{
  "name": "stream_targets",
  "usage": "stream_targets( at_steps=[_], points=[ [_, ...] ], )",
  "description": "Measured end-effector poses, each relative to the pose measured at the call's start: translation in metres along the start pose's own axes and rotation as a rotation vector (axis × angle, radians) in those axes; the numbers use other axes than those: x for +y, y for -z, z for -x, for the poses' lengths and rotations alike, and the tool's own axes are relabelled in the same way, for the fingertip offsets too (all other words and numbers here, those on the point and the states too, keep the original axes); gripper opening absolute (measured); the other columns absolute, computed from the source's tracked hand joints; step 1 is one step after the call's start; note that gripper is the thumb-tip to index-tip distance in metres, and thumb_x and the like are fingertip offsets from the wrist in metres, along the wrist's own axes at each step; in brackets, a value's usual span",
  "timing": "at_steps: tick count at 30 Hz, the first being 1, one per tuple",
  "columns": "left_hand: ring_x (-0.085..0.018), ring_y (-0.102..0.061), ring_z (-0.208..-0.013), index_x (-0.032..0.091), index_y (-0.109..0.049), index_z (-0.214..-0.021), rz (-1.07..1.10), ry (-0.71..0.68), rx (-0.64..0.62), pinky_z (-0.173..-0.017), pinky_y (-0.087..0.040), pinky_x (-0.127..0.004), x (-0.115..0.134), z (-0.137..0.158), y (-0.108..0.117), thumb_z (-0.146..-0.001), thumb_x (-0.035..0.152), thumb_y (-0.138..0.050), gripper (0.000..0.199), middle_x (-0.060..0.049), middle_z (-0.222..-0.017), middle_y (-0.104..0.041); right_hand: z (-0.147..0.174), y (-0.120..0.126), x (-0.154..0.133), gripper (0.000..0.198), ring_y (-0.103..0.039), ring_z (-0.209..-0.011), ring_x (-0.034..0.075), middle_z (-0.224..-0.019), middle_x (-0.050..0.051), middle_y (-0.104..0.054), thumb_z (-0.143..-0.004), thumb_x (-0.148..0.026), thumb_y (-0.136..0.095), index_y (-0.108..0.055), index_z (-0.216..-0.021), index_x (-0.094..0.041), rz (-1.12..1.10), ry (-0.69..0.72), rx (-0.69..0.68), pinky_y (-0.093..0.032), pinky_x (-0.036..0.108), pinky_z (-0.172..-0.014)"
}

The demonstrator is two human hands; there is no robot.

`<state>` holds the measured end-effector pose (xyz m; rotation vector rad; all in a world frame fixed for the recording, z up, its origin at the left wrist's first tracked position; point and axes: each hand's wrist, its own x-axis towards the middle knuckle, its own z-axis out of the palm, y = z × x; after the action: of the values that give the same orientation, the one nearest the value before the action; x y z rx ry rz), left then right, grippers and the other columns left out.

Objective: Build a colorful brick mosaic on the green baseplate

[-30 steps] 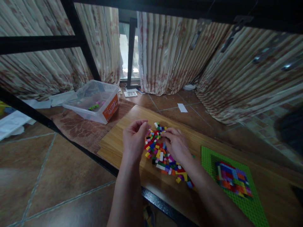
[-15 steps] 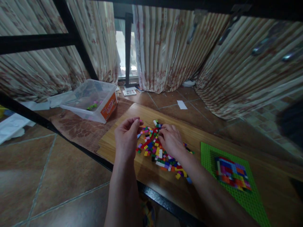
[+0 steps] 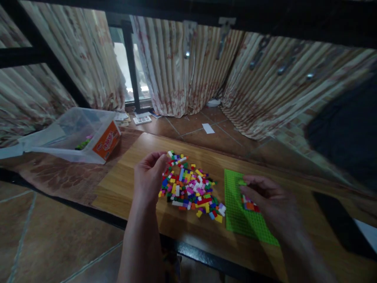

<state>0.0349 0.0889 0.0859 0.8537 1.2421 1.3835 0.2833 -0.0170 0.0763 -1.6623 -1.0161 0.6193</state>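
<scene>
Brick [image 3: 242, 182], green, is apparently sitting pinched in the right hand [image 3: 272, 200] over the baseplate [image 3: 232, 212], lower right; the left hand [image 3: 149, 177] is curling near centre, its grip hidden. Joined bricks [image 3: 249, 205] are already covering part of the baseplate; a pile [image 3: 191, 188] is lying loose mid-frame on the table [image 3: 123, 171]. A bin [image 3: 106, 142] is standing at left; curtains [image 3: 173, 70] are hanging above.

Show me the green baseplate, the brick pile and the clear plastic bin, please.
Green baseplate [image 3: 234, 208], head view: bare studded surface.
Brick pile [image 3: 193, 188], head view: its middle.
Clear plastic bin [image 3: 106, 142], head view: its orange side.
</scene>
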Motion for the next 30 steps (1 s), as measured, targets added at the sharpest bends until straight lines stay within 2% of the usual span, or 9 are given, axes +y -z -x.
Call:
stream_targets(
  at_steps=[2, 5, 7, 9, 13, 16, 22, 30],
  points=[
    [-0.009, -0.057, -0.060, 0.013, -0.070, -0.080, -0.013, 0.002, -0.050, -0.058, -0.043, -0.018, -0.004, 0.005, -0.014, -0.064, 0.029, -0.075, 0.023, 0.000, -0.068, -0.067, 0.001, 0.033, 0.007, 0.029, -0.067, -0.067, 0.019, -0.079, 0.003, -0.073, -0.061, -0.038, -0.079, -0.075, -0.086, -0.025, 0.017, -0.029, 0.116, -0.054, 0.031, -0.057],
    [-0.010, -0.059, -0.063, 0.014, -0.071, -0.081, -0.071, -0.013, -0.153, -0.060, -0.045, -0.020, -0.018, 0.015, -0.041, -0.065, 0.028, -0.074, 0.022, 0.000, -0.070, -0.068, 0.005, 0.079, 0.025, 0.026, -0.070, -0.077, 0.022, -0.083, 0.003, -0.075, -0.060, -0.036, -0.079, -0.076, -0.084, -0.026, 0.091, -0.073, 0.260, -0.057, 0.036, -0.069],
    [-0.012, -0.060, -0.064, 0.014, -0.071, -0.085, -0.162, -0.026, -0.264, -0.060, -0.045, -0.021, -0.030, 0.026, -0.060, -0.067, 0.029, -0.072, 0.023, 0.000, -0.071, -0.068, 0.009, 0.102, 0.040, 0.025, -0.070, -0.079, 0.023, -0.083, 0.003, -0.076, -0.060, -0.036, -0.079, -0.076, -0.082, -0.025, 0.128, -0.102, 0.303, -0.057, 0.038, -0.074],
    [-0.013, -0.060, -0.063, 0.015, -0.071, -0.087, -0.260, -0.043, -0.390, -0.059, -0.045, -0.022, -0.043, 0.040, -0.078, -0.071, 0.030, -0.069, 0.022, -0.001, -0.072, -0.069, 0.011, 0.114, 0.054, 0.026, -0.070, -0.079, 0.023, -0.083, 0.004, -0.076, -0.062, -0.037, -0.079, -0.076, -0.083, -0.022, 0.131, -0.122, 0.283, -0.056, 0.038, -0.075],
    [-0.015, -0.062, -0.071, 0.016, -0.072, -0.086, -0.413, -0.133, -0.599, -0.066, -0.046, -0.025, -0.064, 0.065, -0.102, -0.078, 0.029, -0.061, 0.018, -0.002, -0.076, -0.070, 0.013, 0.112, 0.071, 0.023, -0.068, -0.076, 0.021, -0.080, 0.004, -0.074, -0.070, -0.037, -0.072, -0.074, -0.086, -0.020, 0.115, -0.107, 0.132, -0.054, 0.035, -0.073],
    [-0.016, -0.062, -0.071, 0.016, -0.072, -0.086, -0.493, -0.173, -0.686, -0.067, -0.046, -0.025, -0.075, 0.077, -0.109, -0.081, 0.027, -0.058, 0.018, -0.002, -0.076, -0.070, 0.018, 0.103, 0.074, 0.015, -0.066, -0.077, 0.020, -0.082, 0.003, -0.072, -0.079, -0.032, -0.064, -0.072, -0.086, -0.021, 0.200, -0.018, 0.012, -0.051, 0.034, -0.074],
    [-0.016, -0.062, -0.068, 0.018, -0.071, -0.085, -0.603, -0.218, -0.745, -0.063, -0.045, -0.025, -0.083, 0.089, -0.114, -0.082, 0.024, -0.056, 0.016, -0.002, -0.073, -0.070, 0.022, 0.094, 0.073, 0.013, -0.064, -0.088, 0.020, -0.090, 0.004, -0.068, -0.088, -0.024, -0.056, -0.068, -0.085, -0.023, 0.348, 0.211, -0.116, -0.048, 0.034, -0.081],
    [-0.016, -0.062, -0.065, 0.020, -0.071, -0.082, -0.642, -0.233, -0.784, -0.062, -0.045, -0.025, -0.086, 0.091, -0.117, -0.081, 0.022, -0.057, 0.015, -0.001, -0.072, -0.069, 0.018, 0.086, 0.080, 0.013, -0.062, -0.092, 0.020, -0.095, 0.004, -0.064, -0.087, -0.026, -0.058, -0.070, -0.085, -0.025, 0.371, 0.236, -0.111, -0.049, 0.036, -0.083]
  ],
)
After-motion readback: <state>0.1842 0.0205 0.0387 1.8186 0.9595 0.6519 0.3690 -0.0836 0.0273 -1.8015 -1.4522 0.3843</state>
